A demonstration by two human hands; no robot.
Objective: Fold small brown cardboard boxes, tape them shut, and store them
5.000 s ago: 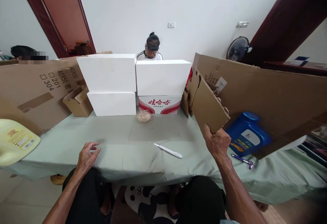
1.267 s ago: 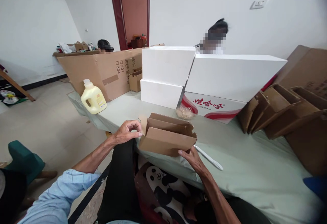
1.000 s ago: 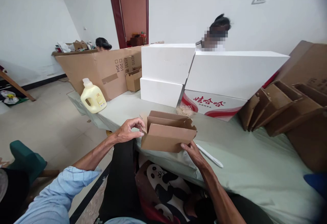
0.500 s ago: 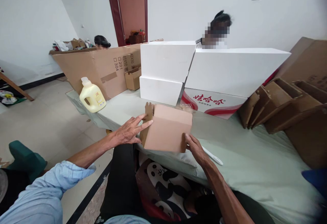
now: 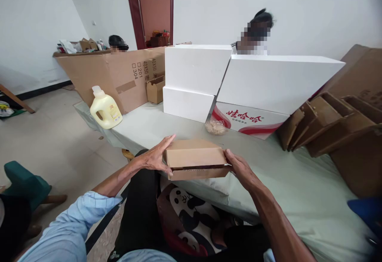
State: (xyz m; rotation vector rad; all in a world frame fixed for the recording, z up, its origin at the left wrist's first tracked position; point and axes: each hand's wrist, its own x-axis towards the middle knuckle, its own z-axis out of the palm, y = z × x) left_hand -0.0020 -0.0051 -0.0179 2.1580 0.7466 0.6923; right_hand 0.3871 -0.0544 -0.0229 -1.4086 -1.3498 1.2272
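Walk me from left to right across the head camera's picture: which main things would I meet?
Dark green object → pale yellow jug → left hand → small cardboard box between the hands → right hand → leaning brown cardboard boxes.

Of the inside of my cardboard box (image 5: 195,157), I make out only a dark slit (image 5: 199,168); the box hides some of my left fingers (image 5: 166,143) and right fingers (image 5: 232,158). My view's right edge cuts off a blue container (image 5: 364,212). White boxes (image 5: 193,69) cover most of the person (image 5: 263,19) opposite.
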